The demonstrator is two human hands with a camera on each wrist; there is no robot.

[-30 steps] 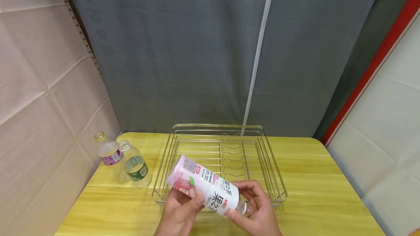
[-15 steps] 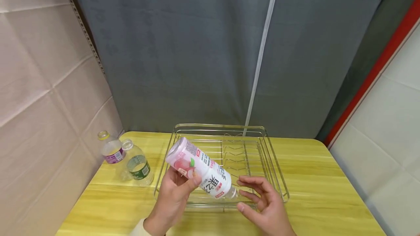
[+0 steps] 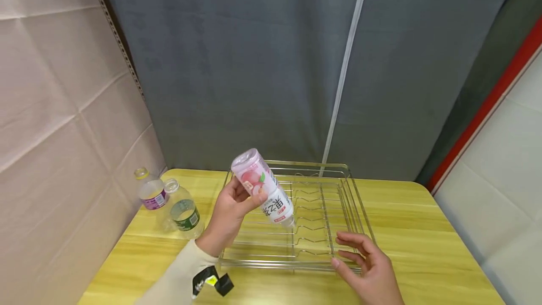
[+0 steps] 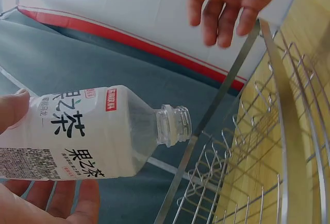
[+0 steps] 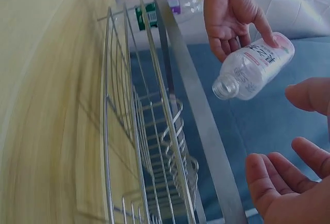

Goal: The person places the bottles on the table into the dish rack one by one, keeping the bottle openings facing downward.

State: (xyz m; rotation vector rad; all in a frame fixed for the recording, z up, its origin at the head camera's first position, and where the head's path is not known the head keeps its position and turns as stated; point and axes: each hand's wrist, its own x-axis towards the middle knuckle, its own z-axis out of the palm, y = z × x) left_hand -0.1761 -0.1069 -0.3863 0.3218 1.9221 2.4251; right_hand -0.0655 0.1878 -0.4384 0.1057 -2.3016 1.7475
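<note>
My left hand [image 3: 232, 211] grips a plastic bottle [image 3: 263, 187] with a pink and white peach label, thumb on one side and fingers round the other. The bottle is tilted neck-down over the wire rack [image 3: 311, 263]. Its neck has no cap, as the left wrist view shows at the bottle mouth [image 4: 175, 125]. My right hand [image 3: 369, 265] hovers at the rack's front right corner, fingers loosely bent and apart, holding nothing. In the right wrist view the right fingers [image 5: 260, 180] are separate from the bottle.
Two uncapped clear bottles stand at the table's left: one with a green label [image 3: 185, 213], one with a purple label [image 3: 151, 191]. The wooden-patterned table [image 3: 423, 239] ends at a grey curtain [image 3: 254, 60], with pale cloth walls [image 3: 63, 131] on the sides.
My right hand has let go of the bottle's neck and moved right. My left hand has carried the bottle up and forward over the rack, tipping its neck further down.
</note>
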